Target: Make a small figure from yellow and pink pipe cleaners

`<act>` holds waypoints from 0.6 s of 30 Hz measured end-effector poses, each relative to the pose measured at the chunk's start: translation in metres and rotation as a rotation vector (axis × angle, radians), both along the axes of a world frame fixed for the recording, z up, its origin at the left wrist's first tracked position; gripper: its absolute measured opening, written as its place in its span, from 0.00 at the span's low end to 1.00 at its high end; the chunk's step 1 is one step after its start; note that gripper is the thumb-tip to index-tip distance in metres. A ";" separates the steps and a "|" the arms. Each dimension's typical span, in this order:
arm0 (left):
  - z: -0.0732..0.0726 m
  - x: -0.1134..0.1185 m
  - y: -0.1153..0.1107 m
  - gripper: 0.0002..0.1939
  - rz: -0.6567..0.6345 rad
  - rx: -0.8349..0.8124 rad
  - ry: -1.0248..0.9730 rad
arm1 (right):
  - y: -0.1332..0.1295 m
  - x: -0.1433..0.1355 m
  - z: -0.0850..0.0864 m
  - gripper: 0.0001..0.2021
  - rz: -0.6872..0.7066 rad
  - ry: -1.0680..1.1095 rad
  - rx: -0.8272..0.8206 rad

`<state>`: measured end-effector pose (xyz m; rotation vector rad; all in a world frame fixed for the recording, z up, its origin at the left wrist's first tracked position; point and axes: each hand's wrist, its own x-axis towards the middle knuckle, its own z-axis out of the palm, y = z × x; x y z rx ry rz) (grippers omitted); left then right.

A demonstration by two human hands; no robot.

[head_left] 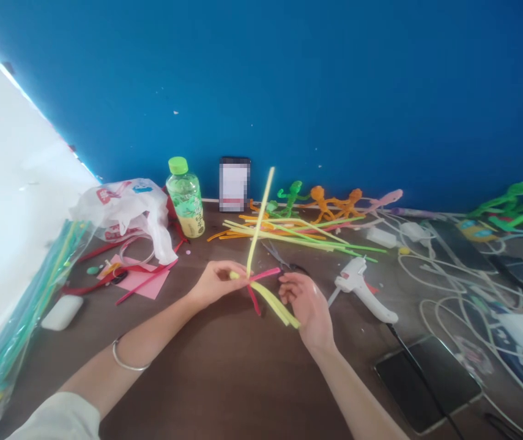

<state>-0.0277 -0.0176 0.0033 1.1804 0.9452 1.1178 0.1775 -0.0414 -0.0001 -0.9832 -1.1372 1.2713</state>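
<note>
Yellow pipe cleaners (pixel 270 298) are pinched at their left end between the thumb and fingers of my left hand (pixel 219 282). One yellow stem stands nearly upright from the pinch, while others bend down to the right. A pink pipe cleaner (pixel 265 274) crosses them near my left fingertips, one end pointing right and another hanging down. My right hand (pixel 306 305) is just right of the pink tip, its fingers curled and slightly apart, with nothing visible in them. Behind my hands, scissors (pixel 294 267) lie on the dark table (pixel 224 379).
A white glue gun (pixel 363 290) and a black tablet (pixel 427 382) lie right, among white cables. Loose pipe cleaners (pixel 289 235) and small figures (pixel 318 201) are behind. A bottle (pixel 188 201), a phone (pixel 235 183) and a plastic bag (pixel 128 208) stand at the back left.
</note>
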 end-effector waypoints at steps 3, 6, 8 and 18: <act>-0.003 0.001 0.000 0.06 0.050 0.026 0.000 | -0.006 -0.004 0.006 0.20 0.033 -0.067 0.076; -0.004 0.001 0.000 0.06 0.075 0.036 0.015 | -0.011 -0.007 0.011 0.19 -0.011 -0.238 0.156; -0.004 0.001 0.000 0.06 0.077 0.031 0.031 | -0.013 -0.009 0.011 0.12 -0.086 -0.325 0.197; -0.004 0.004 -0.001 0.08 0.074 0.001 -0.079 | -0.013 -0.008 0.009 0.16 -0.232 -0.159 0.187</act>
